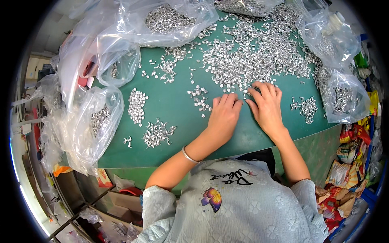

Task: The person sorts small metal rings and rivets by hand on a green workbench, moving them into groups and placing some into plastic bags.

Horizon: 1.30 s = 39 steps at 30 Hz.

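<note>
A large loose heap of small silvery metal pieces (243, 60), many of them curved, covers the far middle of the green tabletop. At its near edge my left hand (224, 117) rests with bent fingers slightly apart, the tips down on the surface. My right hand (267, 109) is beside it, fingers spread over the heap's edge and thumb apart. A few metal bits lie between the two hands. I see nothing gripped in either. Just left of my left hand sits a small cluster of chunky metal pieces (198, 97).
On the left are a pile of chunky pieces (137, 106) and a pile of curved pieces (157, 133). Another small pile (306, 109) lies right. Clear plastic bags of metal parts (170, 22) line the far edge, with more bags (344, 97) at both sides.
</note>
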Motion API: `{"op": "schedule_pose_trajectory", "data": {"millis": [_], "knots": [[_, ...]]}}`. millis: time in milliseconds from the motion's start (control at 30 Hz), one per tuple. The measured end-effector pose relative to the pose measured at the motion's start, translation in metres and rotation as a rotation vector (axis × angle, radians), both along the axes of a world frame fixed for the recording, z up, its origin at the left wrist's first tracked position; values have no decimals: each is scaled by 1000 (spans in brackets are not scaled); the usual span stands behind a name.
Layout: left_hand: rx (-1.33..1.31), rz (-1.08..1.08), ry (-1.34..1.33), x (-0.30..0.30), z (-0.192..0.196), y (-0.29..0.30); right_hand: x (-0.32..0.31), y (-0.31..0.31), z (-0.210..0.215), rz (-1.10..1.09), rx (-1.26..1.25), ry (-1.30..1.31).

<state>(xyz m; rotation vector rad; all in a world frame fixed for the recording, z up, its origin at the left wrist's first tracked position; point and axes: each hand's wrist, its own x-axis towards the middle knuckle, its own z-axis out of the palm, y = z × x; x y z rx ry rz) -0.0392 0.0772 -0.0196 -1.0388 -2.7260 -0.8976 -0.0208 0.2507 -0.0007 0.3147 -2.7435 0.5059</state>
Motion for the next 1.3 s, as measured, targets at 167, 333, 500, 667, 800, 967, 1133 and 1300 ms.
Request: {"op": "schedule_pose_trajectory", "data": {"millis": [167, 333, 500, 667, 800, 967, 1133, 1300], "knots": [[174, -31, -35, 8, 2, -5, 18, 14, 0, 157, -85, -30], [65, 51, -19, 4, 9, -1, 6, 1, 5, 113, -122, -40], [16, 40, -55, 13, 6, -16, 13, 10, 1, 212, -103, -147], [23, 90, 6, 15, 10, -13, 9, -1, 4, 164, -124, -52], [5, 84, 14, 11, 6, -24, 17, -1, 3, 222, -64, -78], [47, 12, 44, 18, 9, -22, 24, 7, 9, 237, -193, -130], [169, 55, 26, 19, 13, -17, 28, 2, 12, 222, -66, -145], [234, 22, -41, 18, 10, -8, 33, 4, 13, 206, -116, -160]]}}
